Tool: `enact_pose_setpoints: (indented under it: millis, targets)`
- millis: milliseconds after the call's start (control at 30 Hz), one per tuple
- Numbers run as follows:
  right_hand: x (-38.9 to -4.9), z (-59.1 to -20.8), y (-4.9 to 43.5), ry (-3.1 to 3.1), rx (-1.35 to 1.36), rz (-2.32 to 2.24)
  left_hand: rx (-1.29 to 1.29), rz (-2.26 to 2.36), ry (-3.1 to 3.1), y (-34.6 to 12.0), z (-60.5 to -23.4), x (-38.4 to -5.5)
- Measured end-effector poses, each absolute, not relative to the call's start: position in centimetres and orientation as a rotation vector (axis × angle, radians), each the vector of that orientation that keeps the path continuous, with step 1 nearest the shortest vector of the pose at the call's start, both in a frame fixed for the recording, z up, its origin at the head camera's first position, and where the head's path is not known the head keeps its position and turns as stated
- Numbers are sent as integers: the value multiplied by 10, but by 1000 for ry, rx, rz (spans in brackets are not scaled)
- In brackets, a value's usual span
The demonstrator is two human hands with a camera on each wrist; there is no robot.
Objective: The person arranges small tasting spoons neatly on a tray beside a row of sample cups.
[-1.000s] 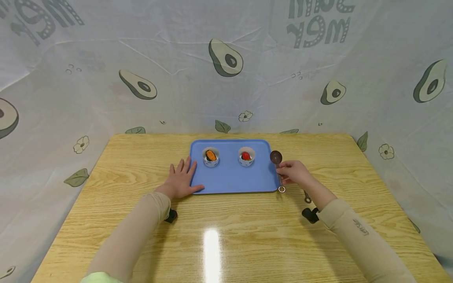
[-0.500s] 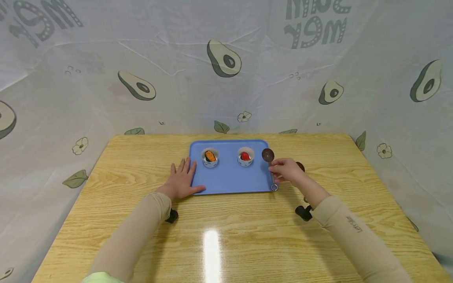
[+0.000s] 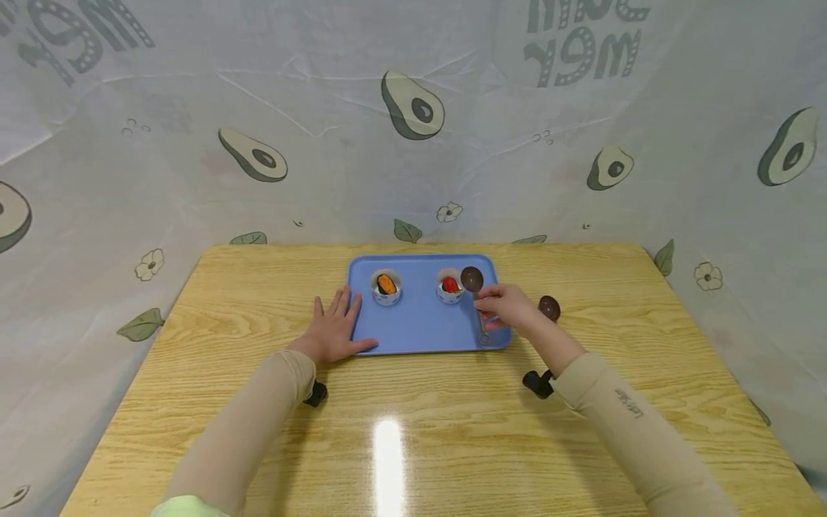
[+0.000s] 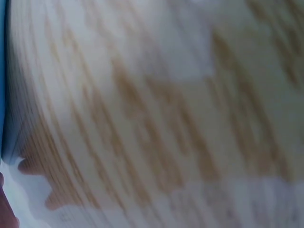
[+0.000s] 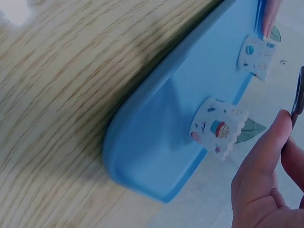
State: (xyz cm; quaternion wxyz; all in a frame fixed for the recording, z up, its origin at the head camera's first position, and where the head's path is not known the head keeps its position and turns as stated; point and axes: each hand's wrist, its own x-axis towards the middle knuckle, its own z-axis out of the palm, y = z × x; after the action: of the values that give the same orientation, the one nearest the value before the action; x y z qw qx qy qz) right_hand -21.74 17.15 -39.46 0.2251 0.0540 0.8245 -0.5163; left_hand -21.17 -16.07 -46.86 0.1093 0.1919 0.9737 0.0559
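Note:
My right hand (image 3: 507, 307) pinches the thin handle of a brown round-bowled spoon (image 3: 472, 278) between thumb and fingers, above the right part of a blue tray (image 3: 413, 330). The spoon's bowl is beside a white printed cup (image 3: 449, 296) with a red, strawberry-like piece (image 3: 451, 285) in it. Farther left on the tray, a matching cup (image 3: 386, 297) holds an orange-and-black piece (image 3: 386, 284) that resembles sushi. My left hand (image 3: 331, 334) rests on the tray's left edge with fingers spread. In the right wrist view, only part of the spoon handle (image 5: 298, 92) shows by the fingertips.
A second brown spoon (image 3: 549, 308) lies on the wooden table (image 3: 452, 431) to the tray's right, its handle hidden by my right forearm. Behind the table hangs a pale cloth (image 3: 336, 179) printed with avocados. The left wrist view is mostly blurred wood grain.
My right hand has carried the spoon leftward, from the tray's right edge to beside the right cup. The second spoon's bowl has come into sight. The left hand stays put.

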Motion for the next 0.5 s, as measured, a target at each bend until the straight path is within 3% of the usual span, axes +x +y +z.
enact_pose_setpoints:
  millis: [500]
  targets:
    - [-224, -396, 138, 2200, 121, -1492, 546, 173, 2836, -161, -469, -214]
